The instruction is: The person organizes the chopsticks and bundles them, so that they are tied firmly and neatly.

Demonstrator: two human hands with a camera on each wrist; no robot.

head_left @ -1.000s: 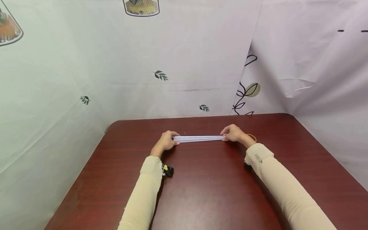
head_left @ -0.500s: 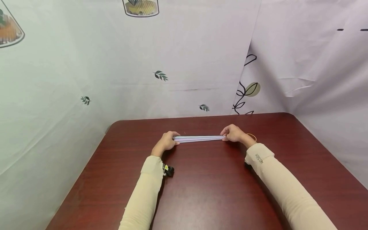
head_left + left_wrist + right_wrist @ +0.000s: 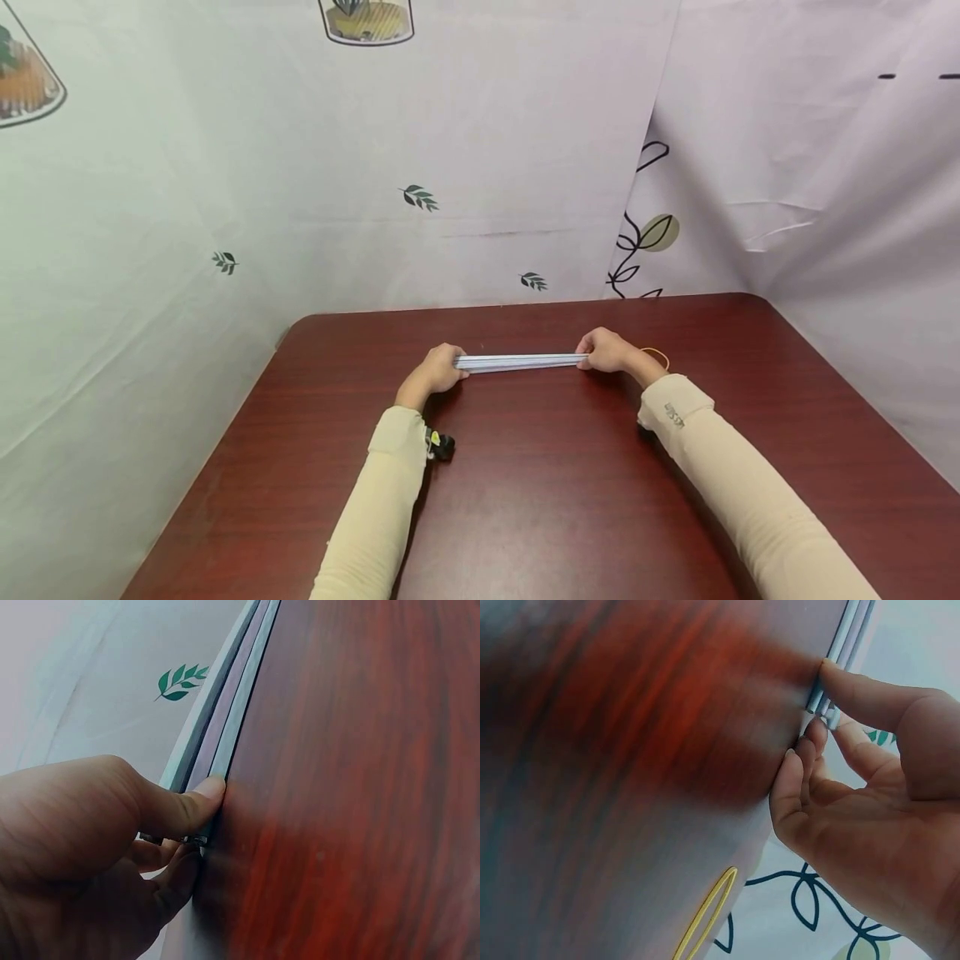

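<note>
A bundle of slim, pale chopsticks (image 3: 521, 362), whitish and lilac, lies level across the far part of the tabletop (image 3: 525, 475). It narrows a little toward its right end. My left hand (image 3: 441, 367) grips the left end; in the left wrist view the thumb (image 3: 196, 804) presses along the near side of the sticks (image 3: 238, 697). At the other end my right hand (image 3: 606, 350) pinches the tips. Slender rounded tips (image 3: 831, 716) show between thumb and fingers in the right wrist view. Whether the bundle touches the table, I cannot tell.
A thin yellow loop, like a rubber band (image 3: 656, 357), lies just beyond my right wrist. White printed cloth (image 3: 487, 150) hangs behind the table's far edge and along both sides. A small black camera (image 3: 441, 447) sits on my left wrist.
Both hands stay at the bundle's ends, nearly still. The left fingers have drawn in slightly round their end, and the right hand has shifted a little lower. The visible sides of the sticks look bluer.
</note>
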